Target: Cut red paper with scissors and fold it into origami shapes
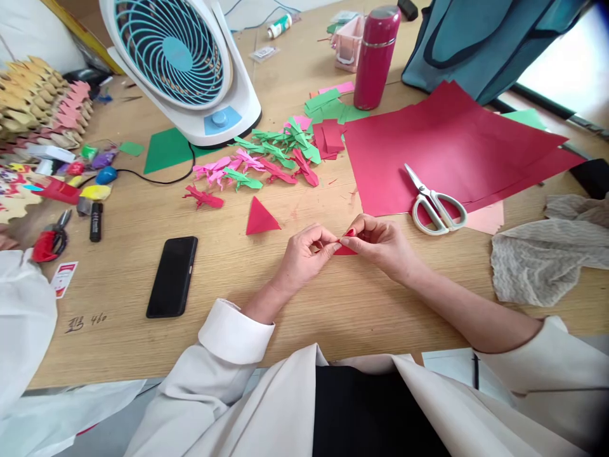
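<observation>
Both my hands meet over a small folded red paper piece lying on the wooden table. My left hand pinches its left edge with thumb and forefinger. My right hand presses and pinches it from the right, fingers curled. A red folded triangle lies just left of my hands. Large red paper sheets lie to the upper right, with white-handled scissors resting on them.
A black phone lies at the left. Several folded red, pink and green paper figures sit before a white fan. A magenta flask, a blue bag, a grey cloth and craft clutter surround.
</observation>
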The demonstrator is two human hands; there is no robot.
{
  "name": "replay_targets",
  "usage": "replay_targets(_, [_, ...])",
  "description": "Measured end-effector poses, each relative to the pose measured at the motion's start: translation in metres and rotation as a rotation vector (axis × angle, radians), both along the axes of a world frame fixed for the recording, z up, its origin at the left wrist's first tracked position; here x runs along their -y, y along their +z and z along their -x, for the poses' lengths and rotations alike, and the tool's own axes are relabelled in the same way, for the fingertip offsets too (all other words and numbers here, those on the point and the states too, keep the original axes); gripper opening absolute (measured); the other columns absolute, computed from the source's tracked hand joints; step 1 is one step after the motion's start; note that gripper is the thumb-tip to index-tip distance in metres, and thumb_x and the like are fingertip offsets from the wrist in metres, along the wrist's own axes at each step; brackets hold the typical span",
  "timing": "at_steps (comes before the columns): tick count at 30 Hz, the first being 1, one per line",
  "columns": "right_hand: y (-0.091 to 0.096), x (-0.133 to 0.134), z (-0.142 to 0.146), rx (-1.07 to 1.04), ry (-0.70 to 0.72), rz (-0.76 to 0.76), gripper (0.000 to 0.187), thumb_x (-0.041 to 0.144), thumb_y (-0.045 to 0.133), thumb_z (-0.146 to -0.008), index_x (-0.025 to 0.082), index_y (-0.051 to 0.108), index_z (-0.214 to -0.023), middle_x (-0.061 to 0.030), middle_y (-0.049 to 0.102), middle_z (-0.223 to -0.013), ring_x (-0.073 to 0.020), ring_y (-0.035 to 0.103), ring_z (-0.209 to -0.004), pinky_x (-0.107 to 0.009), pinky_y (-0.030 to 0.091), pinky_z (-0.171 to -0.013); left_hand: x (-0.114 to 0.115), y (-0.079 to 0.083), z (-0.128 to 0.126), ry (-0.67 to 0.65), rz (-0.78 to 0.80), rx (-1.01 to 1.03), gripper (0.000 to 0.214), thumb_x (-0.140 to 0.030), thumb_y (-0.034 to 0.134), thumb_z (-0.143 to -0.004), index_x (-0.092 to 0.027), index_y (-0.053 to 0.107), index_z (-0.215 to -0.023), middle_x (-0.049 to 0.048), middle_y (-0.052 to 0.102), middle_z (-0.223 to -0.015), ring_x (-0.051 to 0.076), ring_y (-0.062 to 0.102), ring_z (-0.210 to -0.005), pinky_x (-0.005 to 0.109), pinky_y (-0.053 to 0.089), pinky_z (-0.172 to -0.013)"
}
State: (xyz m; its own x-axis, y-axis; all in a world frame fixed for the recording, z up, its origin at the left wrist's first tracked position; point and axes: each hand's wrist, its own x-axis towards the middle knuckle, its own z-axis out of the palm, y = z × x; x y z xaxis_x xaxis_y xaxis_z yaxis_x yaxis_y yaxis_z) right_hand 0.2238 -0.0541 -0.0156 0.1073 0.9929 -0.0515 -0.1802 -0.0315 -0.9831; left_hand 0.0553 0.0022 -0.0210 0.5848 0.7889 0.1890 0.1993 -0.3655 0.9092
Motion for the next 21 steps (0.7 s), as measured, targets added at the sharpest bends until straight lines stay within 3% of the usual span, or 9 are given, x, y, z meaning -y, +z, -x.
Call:
replay_targets(17, [0.008,0.004,-0.004,0.119,-0.022,-0.076,0.035,0.05,0.081,-0.068,0.021,0.061,-0.068,0.0008,0.057,-0.067,-0.0134,0.049,-0.064,-0.029,0.041,-0.06,0.001,0.004,0.001,-0.044,-0.042,0.008,0.02,-0.029,0.068,-0.083,-0.018,0.059,-0.069,-0.0007,0.056,-0.069,0.011,0.05,-0.065,0.025,0.038,-0.061])
replay_targets(21, [0.015,0.005,-0.011,0.126,-0.152,-0.116,0.03,0.047,0.078,-0.074,0.022,0.062,-0.071,0.0002,0.057,-0.07,-0.0136,0.049,-0.065,-0.029,0.042,-0.061,0.001,0.003,0.0,-0.034,0.035,0.02,0.019,-0.026,0.068,-0.082,-0.017,0.058,-0.068,-0.0015,0.055,-0.068,0.01,0.048,-0.063,0.024,0.037,-0.059])
